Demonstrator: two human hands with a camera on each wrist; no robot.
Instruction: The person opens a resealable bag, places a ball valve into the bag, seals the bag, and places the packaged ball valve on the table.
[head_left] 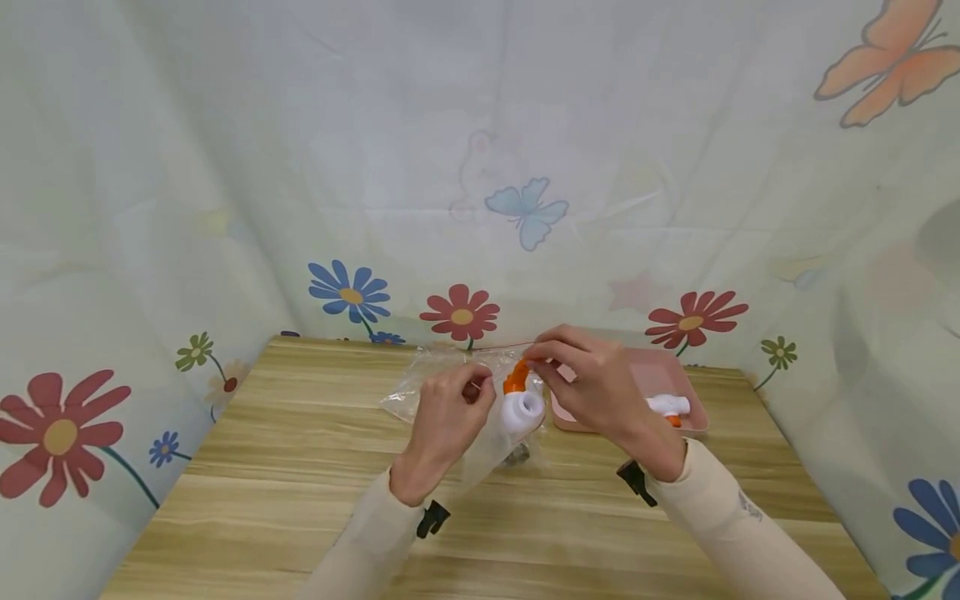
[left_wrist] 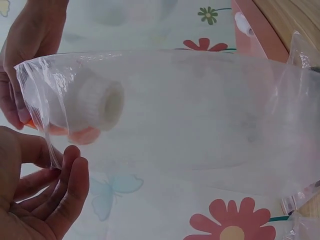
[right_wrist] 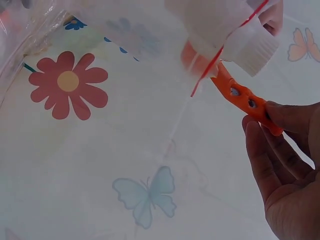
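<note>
In the head view, my right hand (head_left: pixel 592 385) pinches the orange handle (right_wrist: pixel 247 102) of a white plastic ball valve (head_left: pixel 521 412) between thumb and fingers. My left hand (head_left: pixel 444 421) pinches the rim of a clear plastic bag (left_wrist: pixel 190 117), which stretches across the left wrist view. The valve's white body shows through the film at the bag's mouth, and the handle's end sticks out. A red line along the bag crosses in front of the valve in the right wrist view. How far inside the valve sits is hard to tell.
Right of the hands lies a pink tray (head_left: pixel 652 367) holding another white fitting (head_left: pixel 667 405) with an orange part. More clear plastic bags (head_left: pixel 408 383) lie at the table's back. A small dark grey item (head_left: pixel 517 455) shows below the valve. A printed curtain surrounds the wooden table (head_left: pixel 300 467).
</note>
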